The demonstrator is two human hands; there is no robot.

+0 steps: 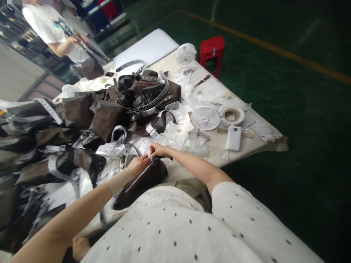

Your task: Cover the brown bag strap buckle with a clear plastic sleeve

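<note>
While the left hand [139, 165] and right hand [158, 149] meet at its upper edge, a dark brown handbag [146, 179] lies at 6 o'clock from the left, 7 from the right.
Both hands are closed in a pinch, whatever is between the fingertips too small to tell; brown bags [108, 118] are heaped from 8 to 12 o'clock, contents unclear; the handbag looks smooth and glossy, a pale line along its edge.
</note>
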